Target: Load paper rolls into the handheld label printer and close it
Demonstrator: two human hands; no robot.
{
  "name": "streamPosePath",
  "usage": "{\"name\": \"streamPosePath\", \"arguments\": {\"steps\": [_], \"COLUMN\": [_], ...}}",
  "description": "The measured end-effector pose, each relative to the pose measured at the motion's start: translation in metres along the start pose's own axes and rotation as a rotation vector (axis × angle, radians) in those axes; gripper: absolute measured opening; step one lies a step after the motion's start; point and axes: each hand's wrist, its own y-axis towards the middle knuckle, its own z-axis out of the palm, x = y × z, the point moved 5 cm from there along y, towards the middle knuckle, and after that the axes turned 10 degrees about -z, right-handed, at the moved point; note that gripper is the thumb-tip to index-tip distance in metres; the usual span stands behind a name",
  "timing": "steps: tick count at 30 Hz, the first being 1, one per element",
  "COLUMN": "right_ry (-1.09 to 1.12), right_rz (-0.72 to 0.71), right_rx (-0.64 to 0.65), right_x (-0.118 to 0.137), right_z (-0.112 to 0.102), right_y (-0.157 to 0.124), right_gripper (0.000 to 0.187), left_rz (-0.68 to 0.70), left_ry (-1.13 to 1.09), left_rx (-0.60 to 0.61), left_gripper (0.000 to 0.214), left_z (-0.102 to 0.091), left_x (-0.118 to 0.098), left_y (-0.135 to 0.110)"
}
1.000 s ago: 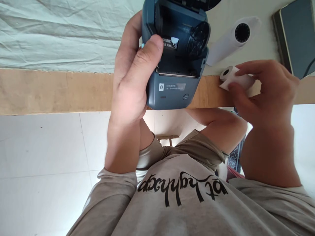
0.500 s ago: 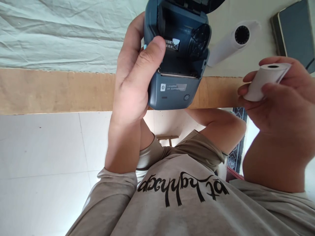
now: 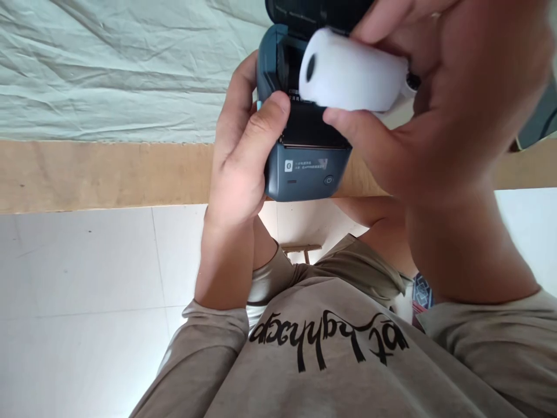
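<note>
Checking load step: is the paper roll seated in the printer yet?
Not yet. The right hand holds the paper roll above the open printer, gripped by the left hand.

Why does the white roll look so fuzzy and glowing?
In the head view, the paper roll in the right hand sits very close to the camera, so it looks blurred and overexposed; the printer in the left hand looks sharper.

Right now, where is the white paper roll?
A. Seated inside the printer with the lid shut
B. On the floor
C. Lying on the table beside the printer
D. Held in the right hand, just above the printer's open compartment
D: the right hand pinches the paper roll in the air over the open printer, which the left hand grips at the table's edge.
</note>
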Motion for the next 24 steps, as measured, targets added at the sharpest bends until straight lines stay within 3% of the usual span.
{"name": "streamPosePath", "arguments": {"steps": [2, 5, 8, 12, 16, 19, 24], "right_ry": [-0.217, -0.424, -0.374, -0.198, -0.135, -0.256, -0.558], "right_rz": [-0.176, -0.374, -0.428, -0.554, -0.595, -0.616, -0.486], "right_rx": [0.027, 0.003, -0.075, -0.106, -0.053, -0.093, -0.133], "right_x": [0.016, 0.029, 0.023, 0.020, 0.023, 0.024, 0.019], "right_z": [0.007, 0.010, 0.009, 0.014, 0.018, 0.014, 0.007], "right_y": [0.004, -0.001, -0.005, -0.006, -0.007, -0.010, -0.006], "right_gripper": [0.034, 0.036, 0.037, 0.021, 0.019, 0.021, 0.035], "left_rz": [-0.011, -0.019, -0.020, -0.020, -0.007, -0.004, -0.030], "left_ry": [0.006, 0.013, 0.005, -0.027, 0.007, 0.025, -0.004], "left_rx": [-0.001, -0.007, -0.005, -0.015, -0.035, -0.037, -0.012], "left_gripper": [0.024, 0.023, 0.024, 0.024, 0.024, 0.022, 0.025], "left_z": [-0.001, 0.001, 0.002, 0.002, 0.000, -0.001, 0.001], "left_x": [0.000, -0.001, -0.002, -0.003, -0.002, -0.001, 0.002], "left_y": [0.000, 0.000, -0.001, 0.000, 0.000, 0.000, 0.000]}}
